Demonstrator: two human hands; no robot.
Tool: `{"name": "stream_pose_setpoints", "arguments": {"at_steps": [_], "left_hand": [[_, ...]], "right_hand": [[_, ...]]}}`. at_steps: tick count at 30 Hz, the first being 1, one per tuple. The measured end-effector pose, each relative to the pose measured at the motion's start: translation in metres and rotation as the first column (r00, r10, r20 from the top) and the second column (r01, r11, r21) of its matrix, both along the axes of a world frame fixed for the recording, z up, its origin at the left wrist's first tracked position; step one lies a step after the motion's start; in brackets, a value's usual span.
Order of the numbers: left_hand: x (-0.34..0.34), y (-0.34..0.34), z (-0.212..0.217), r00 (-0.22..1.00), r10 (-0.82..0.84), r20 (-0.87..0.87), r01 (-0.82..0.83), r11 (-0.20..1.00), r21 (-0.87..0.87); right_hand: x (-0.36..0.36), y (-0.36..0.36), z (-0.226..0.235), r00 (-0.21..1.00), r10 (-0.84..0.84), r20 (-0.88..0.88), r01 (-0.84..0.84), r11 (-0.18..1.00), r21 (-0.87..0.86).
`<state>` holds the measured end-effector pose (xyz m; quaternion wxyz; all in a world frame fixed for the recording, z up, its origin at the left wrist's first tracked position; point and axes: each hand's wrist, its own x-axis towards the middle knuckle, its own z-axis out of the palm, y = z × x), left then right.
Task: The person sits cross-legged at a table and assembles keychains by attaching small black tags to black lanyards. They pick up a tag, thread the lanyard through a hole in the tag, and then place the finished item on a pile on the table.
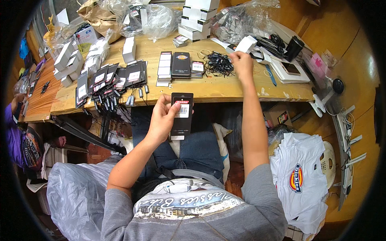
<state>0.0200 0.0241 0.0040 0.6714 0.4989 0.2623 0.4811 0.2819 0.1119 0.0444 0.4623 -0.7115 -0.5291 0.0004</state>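
My left hand (162, 117) holds a black hang tag (181, 115) with a white sticker, upright over my lap just below the table edge. Stretched over the wooden table (225, 89), my right hand (241, 63) has its fingers pinched together beside a tangled pile of black string loops (218, 63); what it pinches is too small to see. Stacks of black tags (181, 64) and white-labelled cards (165, 68) lie in the table's middle. To the left, several finished tags with hanging fasteners (108, 82) are fanned along the table's front edge.
White boxes (196, 18) and clear plastic bags (155, 18) crowd the table's far side. A phone (290, 68) lies on white cards at right, by a black cup (293, 48). Folded white shirts (301, 180) are piled at my right; a plastic bag (74, 197) at my left. Another person's sleeve (12, 132) shows far left.
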Motion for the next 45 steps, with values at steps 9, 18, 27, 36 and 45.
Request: {"name": "stream_pose_setpoints", "arguments": {"at_steps": [9, 18, 27, 36, 45], "left_hand": [[-0.003, -0.006, 0.002, 0.996, -0.087, 0.020, 0.088, 0.995, -0.054], [-0.008, -0.008, 0.002, 0.995, -0.098, 0.015, 0.098, 0.994, -0.048], [-0.010, -0.007, -0.004, 0.989, -0.146, -0.006, 0.146, 0.989, -0.023], [-0.014, -0.009, -0.010, 0.987, -0.151, -0.059, 0.150, 0.988, -0.030], [-0.008, -0.010, -0.015, 0.980, -0.192, -0.050, 0.189, 0.980, -0.057]], "right_hand": [[0.063, 0.060, -0.021, 0.993, 0.036, -0.111, -0.068, 0.953, -0.296], [0.040, 0.031, 0.038, 0.739, 0.307, -0.600, -0.298, 0.947, 0.117], [0.054, 0.017, 0.063, 0.751, 0.419, -0.511, -0.298, 0.905, 0.303], [0.108, -0.018, 0.004, 0.990, 0.077, -0.116, -0.101, 0.972, -0.214], [0.114, -0.041, -0.023, 0.926, -0.204, 0.317, 0.293, 0.919, -0.263]]}}
